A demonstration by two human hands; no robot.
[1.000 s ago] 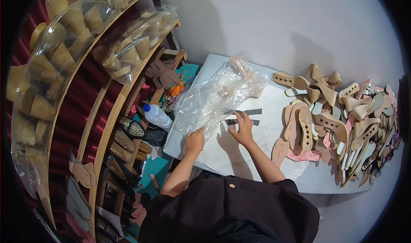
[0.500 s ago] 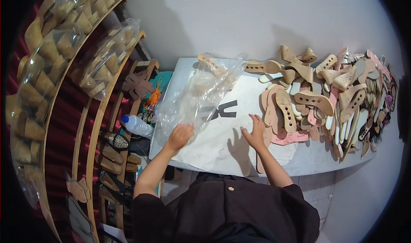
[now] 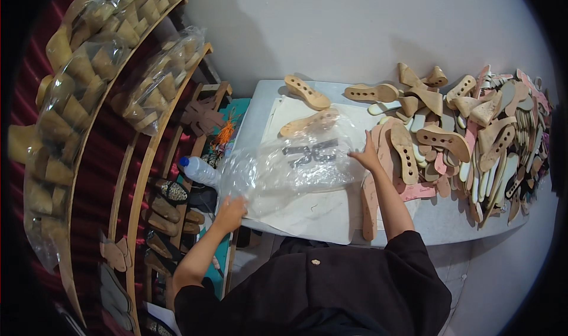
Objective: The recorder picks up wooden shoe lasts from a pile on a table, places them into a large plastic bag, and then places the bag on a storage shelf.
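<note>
A clear, crinkled plastic bag (image 3: 266, 173) lies spread across the white sheet (image 3: 319, 215) on the table. At its near left edge my left hand (image 3: 232, 213) is closed on the plastic; the fingertips are slightly blurred. My right hand (image 3: 368, 154) is by the bag's right end, its thumb and fingers apart and nothing visibly held. Dark cut-out pieces (image 3: 312, 152) show through the film. One wooden wedge sole (image 3: 310, 122) is partly covered by the bag's far edge. Beyond it lies another wedge sole (image 3: 306, 92) with a row of holes, uncovered.
A large heap of shoe soles and wedges (image 3: 467, 129) fills the table's right side. On the left, a curved wooden rack (image 3: 139, 182) carries bagged wedges (image 3: 77, 87) and shoes (image 3: 163, 212). A water bottle (image 3: 198, 170) with a blue cap lies beside the table's left edge.
The bag has come down toward me and spread rightward, uncovering the far wedge sole and covering the dark pieces. My left hand has moved nearer; my right hand has shifted slightly away and right.
</note>
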